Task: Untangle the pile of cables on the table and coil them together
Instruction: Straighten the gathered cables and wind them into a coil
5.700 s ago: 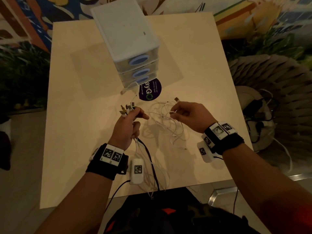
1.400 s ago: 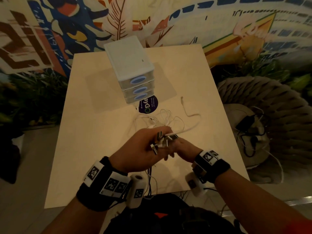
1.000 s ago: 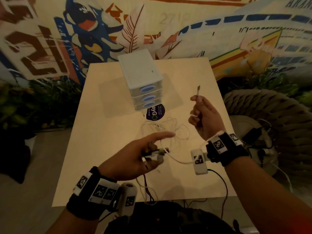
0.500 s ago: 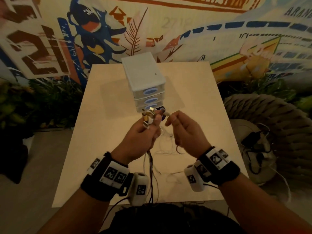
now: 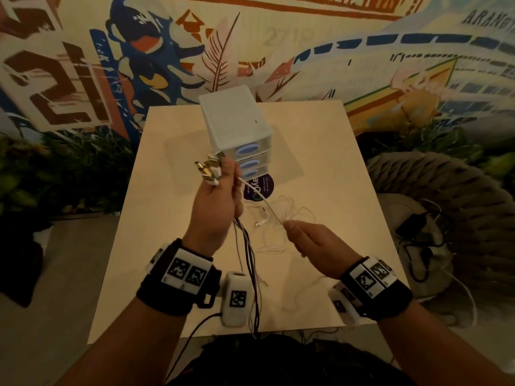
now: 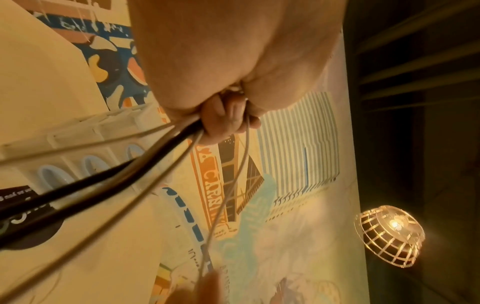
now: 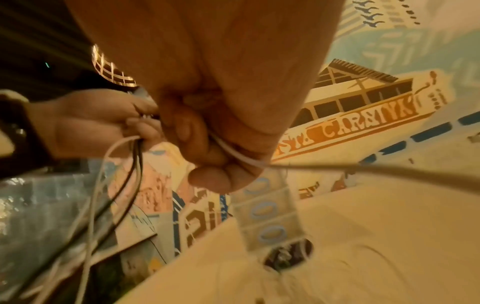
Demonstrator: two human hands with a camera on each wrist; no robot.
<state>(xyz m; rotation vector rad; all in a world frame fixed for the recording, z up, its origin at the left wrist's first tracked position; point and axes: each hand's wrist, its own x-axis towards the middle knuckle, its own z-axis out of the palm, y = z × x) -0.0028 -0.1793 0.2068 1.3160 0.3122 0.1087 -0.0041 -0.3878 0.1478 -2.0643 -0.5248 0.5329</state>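
Note:
My left hand [image 5: 220, 199] is raised above the table and grips a bundle of cable plugs [image 5: 209, 169]; white and black cables [image 5: 252, 268] hang from its fist toward the table's near edge. In the left wrist view those cables [image 6: 145, 162] run out from the curled fingers. A white cable [image 5: 260, 197] stretches from the left hand down to my right hand [image 5: 309, 240], which pinches it; in the right wrist view the cable [image 7: 233, 155] passes between thumb and fingers. A loose tangle of thin white cable [image 5: 289, 213] lies on the table beyond the right hand.
A white three-drawer box [image 5: 239, 129] stands mid-table, with a dark round sticker [image 5: 263, 188] in front of it. The pale wooden table [image 5: 172, 218] backs onto a painted wall. A woven chair [image 5: 451, 207] holding black cables stands to the right.
My left hand has risen and moved left with the plug bundle. My right hand has slid down and toward me along the white cable, pulling it straight between both hands.

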